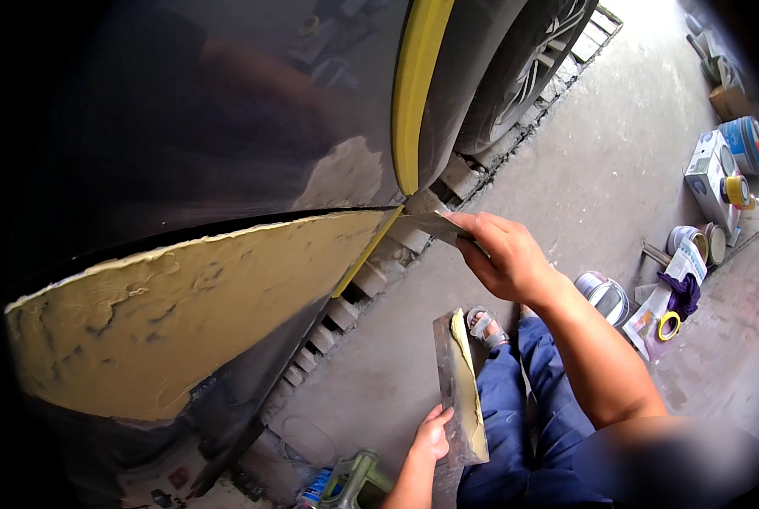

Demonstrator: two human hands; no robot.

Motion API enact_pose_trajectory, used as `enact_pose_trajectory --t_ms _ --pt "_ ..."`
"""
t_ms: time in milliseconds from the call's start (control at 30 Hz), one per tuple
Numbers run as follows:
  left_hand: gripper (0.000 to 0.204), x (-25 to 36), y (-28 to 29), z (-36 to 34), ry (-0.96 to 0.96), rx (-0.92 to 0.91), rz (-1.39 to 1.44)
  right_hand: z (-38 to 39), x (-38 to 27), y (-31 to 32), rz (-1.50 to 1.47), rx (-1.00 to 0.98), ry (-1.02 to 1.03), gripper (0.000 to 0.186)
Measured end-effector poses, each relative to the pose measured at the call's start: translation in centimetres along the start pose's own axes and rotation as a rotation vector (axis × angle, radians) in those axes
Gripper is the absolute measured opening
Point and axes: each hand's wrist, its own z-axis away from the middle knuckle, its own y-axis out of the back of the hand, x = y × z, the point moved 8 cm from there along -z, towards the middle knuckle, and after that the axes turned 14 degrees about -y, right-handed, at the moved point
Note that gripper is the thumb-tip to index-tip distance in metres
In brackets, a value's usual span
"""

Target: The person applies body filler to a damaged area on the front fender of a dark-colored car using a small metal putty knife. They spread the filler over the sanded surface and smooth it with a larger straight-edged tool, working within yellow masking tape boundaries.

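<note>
My right hand is closed around a thin, flat putty spreader. Its blade reaches to the front end of a long car panel coated in yellowish body filler. Dark patches and ridges show in that coat. Yellow masking tape runs along the panel's end edge. Lower down, my left hand grips a long flat plate, with a thick strip of yellowish filler along one side. Whether the spreader's blade carries filler I cannot tell.
Above the panel, the dark car door bears a bare sanded patch. A yellow-taped edge and a wheel lie beyond. Cans, a white box and a tape roll stand at right; a green stool is low down.
</note>
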Motion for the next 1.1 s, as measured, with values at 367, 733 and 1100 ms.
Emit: enact_pose_trajectory --t_ms 367,733,1100 --pt "0.042 -1.6 1.6 -1.2 -0.031 -0.021 -0.002 -4.5 -6.2 3.1 0.168 0.155 0.415 0.02" --pt "0.039 -1.1 0.5 -0.3 -0.045 -0.108 -0.002 -6.5 -6.0 2.2 0.281 0.086 0.361 0.021" --pt "0.042 -0.8 1.0 0.0 -0.054 -0.08 -0.032 -6.9 0.5 -0.8 0.364 -0.018 0.287 0.014"
